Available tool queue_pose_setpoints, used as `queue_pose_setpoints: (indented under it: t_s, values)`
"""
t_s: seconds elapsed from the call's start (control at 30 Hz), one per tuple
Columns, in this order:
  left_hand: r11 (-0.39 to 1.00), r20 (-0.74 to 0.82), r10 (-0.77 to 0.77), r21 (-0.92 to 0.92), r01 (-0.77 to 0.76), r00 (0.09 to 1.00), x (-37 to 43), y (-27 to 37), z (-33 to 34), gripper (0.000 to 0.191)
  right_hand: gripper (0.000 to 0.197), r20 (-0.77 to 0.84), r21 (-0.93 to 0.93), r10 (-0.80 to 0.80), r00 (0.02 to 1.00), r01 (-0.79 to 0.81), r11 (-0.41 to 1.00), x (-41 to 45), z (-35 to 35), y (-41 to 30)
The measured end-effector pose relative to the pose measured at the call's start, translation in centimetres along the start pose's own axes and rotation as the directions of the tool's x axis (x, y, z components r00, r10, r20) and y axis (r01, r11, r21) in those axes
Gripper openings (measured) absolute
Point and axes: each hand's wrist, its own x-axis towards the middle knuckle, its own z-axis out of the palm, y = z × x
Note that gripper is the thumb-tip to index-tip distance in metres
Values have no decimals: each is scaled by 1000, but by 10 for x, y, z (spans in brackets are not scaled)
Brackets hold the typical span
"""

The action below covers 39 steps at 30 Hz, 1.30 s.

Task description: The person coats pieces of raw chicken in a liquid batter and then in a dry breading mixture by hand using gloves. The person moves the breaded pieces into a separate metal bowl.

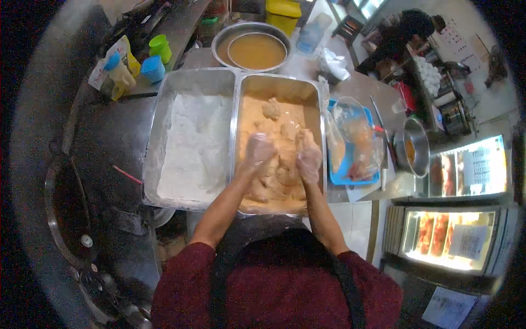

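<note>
Both of my hands wear clear plastic gloves and are over a metal pan [280, 77] of orange-tinted breading flour [252, 113]. On the pan's right side, my right hand [309, 163] grips a coated piece of meat [305, 139], which juts out beyond the fingers. My left hand [260, 149] is curled low at the flour on the left; its fingers are blurred, and whether it holds anything is hidden. One lumpy coated piece [271, 109] lies towards the far end. More coated pieces [269, 187] are bunched between my forearms, partly buried in flour.
A second pan [162, 123] with white flour [197, 144] adjoins on the left. Behind stands a metal basin [218, 45] of brownish liquid [258, 51]. At right are a blue tray [335, 177] with plastic-bagged food [363, 144], a knife [376, 109] and a steel bowl [421, 144]. Another person [404, 33] bends farther off.
</note>
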Motion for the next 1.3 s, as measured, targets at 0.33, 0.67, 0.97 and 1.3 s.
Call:
queue_pose_setpoints:
  t_s: [0.33,0.67,0.97,1.3]
  values:
    - [863,218,-88,504,-35,972,-9,-80,30,13,26,-125,-49,3,992,-10,999,6,30,-12]
    - [761,258,-135,-592,267,957,124,-43,-97,40,29,305,706,-86,949,-164,689,185,-36,-48]
    - [969,-74,70,-230,-85,995,304,-121,-152,19,32,-176,-233,-345,922,301,925,423,65,-62]
    - [605,142,111,775,-180,984,337,-184,-133,16,30,-277,81,-204,939,234,969,397,86,-4]
